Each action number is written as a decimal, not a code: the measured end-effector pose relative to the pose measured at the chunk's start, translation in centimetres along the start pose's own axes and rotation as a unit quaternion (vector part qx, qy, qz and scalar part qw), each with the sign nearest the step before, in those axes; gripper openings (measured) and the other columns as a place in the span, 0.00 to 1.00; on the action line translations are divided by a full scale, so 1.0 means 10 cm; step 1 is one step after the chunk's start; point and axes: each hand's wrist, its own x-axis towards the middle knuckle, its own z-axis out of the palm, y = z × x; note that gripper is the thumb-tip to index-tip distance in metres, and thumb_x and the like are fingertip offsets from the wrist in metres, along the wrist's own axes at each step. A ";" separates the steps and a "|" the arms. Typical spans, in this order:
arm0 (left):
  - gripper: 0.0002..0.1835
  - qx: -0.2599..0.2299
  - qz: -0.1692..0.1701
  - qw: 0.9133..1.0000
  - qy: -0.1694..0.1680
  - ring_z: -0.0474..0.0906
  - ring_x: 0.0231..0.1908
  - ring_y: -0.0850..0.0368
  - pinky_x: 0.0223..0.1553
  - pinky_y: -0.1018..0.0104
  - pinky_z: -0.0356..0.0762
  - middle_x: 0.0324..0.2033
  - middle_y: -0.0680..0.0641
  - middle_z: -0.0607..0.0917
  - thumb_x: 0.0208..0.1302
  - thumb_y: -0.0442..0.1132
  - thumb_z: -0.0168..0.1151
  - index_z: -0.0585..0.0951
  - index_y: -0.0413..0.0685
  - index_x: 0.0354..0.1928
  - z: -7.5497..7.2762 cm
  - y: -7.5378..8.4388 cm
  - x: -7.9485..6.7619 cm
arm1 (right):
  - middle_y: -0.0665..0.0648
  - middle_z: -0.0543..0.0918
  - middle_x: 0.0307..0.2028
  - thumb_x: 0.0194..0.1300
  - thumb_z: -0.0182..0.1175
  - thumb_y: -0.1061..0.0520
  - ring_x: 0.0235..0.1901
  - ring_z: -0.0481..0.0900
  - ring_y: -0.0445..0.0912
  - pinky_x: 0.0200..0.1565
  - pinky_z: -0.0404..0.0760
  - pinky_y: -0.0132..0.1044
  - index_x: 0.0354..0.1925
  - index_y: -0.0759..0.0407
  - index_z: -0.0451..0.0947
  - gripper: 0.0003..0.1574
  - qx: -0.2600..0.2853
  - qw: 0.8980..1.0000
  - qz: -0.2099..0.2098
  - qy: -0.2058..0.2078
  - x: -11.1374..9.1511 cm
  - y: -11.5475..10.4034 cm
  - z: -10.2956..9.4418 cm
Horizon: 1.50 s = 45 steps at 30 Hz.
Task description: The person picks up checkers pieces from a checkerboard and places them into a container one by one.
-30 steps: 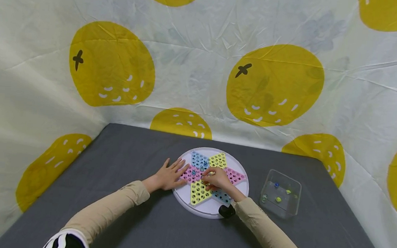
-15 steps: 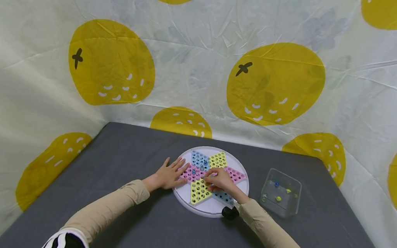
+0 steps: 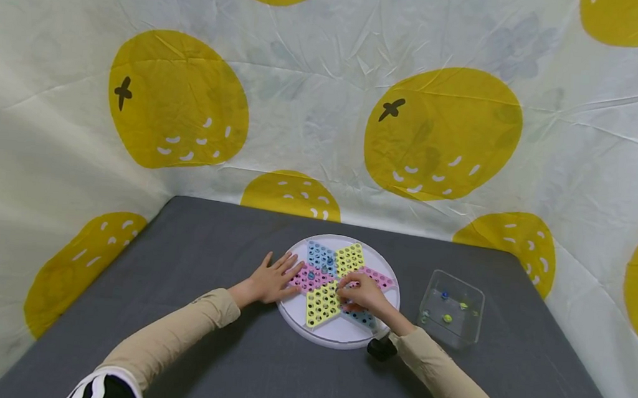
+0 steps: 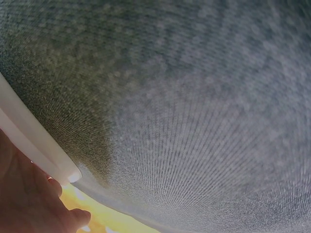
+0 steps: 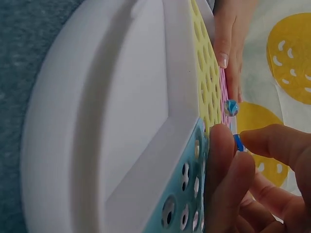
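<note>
A round white Chinese checkers board (image 3: 336,338) with a pink, yellow and blue star lies on the table. My left hand (image 3: 273,281) rests on its left rim, fingers spread, tips close to the pink triangle. Over the star's centre right, my right hand (image 3: 364,295) is bent down with thumb and index fingertip close together. Between them shows a small blue marble (image 5: 238,142) in the right wrist view, mostly covered by the fingers. A teal marble (image 3: 311,276) sits on the pink part, and a dark blue marble (image 3: 330,260) stands on the blue part.
A clear plastic box (image 3: 451,334) right of the board holds several marbles, blue, yellow and pale green. The grey table (image 3: 216,366) ends at a fabric backdrop (image 3: 315,99) printed with yellow fruit shapes. A black wrist camera (image 3: 382,349) is under the right wrist.
My right hand has shifted a little to the right across the board, away from the pink part, fingers still bent together. The left hand stays in place.
</note>
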 end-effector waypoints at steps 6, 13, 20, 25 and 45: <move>0.35 0.000 -0.001 1.000 0.002 0.43 0.69 0.49 0.63 0.40 0.42 0.69 0.46 0.51 0.64 0.62 0.35 0.49 0.53 0.69 0.03 -0.01 0.00 | 0.54 0.82 0.21 0.56 0.60 0.55 0.14 0.76 0.41 0.18 0.73 0.32 0.37 0.58 0.76 0.11 -0.003 1.000 0.005 0.005 -0.09 0.03 -0.04; 0.35 0.005 -0.002 1.000 0.003 0.43 0.69 0.49 0.63 0.40 0.42 0.69 0.47 0.51 0.65 0.62 0.34 0.49 0.54 0.69 0.05 -0.01 0.00 | 0.57 0.84 0.23 0.56 0.59 0.56 0.14 0.78 0.42 0.19 0.75 0.35 0.38 0.60 0.75 0.12 0.003 1.000 -0.007 -0.002 -0.19 0.06 -0.10; 0.36 0.005 -0.006 1.000 -0.002 0.41 0.70 0.51 0.63 0.41 0.40 0.69 0.48 0.49 0.64 0.63 0.33 0.47 0.56 0.69 0.05 -0.01 0.01 | 0.57 0.84 0.23 0.56 0.59 0.56 0.16 0.80 0.44 0.20 0.76 0.35 0.39 0.61 0.75 0.13 0.002 1.000 -0.005 -0.002 -0.27 0.09 -0.18; 0.36 0.008 -0.009 1.000 -0.006 0.40 0.70 0.51 0.64 0.41 0.39 0.70 0.49 0.48 0.64 0.64 0.33 0.46 0.56 0.69 0.06 -0.01 0.01 | 0.58 0.84 0.23 0.55 0.60 0.56 0.16 0.80 0.43 0.19 0.75 0.36 0.38 0.60 0.75 0.12 -0.003 1.000 0.010 0.009 -0.32 0.10 -0.24; 0.35 0.004 0.000 1.000 0.004 0.42 0.69 0.50 0.63 0.40 0.41 0.69 0.47 0.50 0.65 0.62 0.35 0.48 0.54 0.69 0.01 0.00 0.01 | 0.60 0.84 0.26 0.57 0.59 0.55 0.20 0.82 0.47 0.21 0.76 0.36 0.42 0.64 0.75 0.16 -0.010 1.000 -0.007 0.009 -0.51 0.26 -0.57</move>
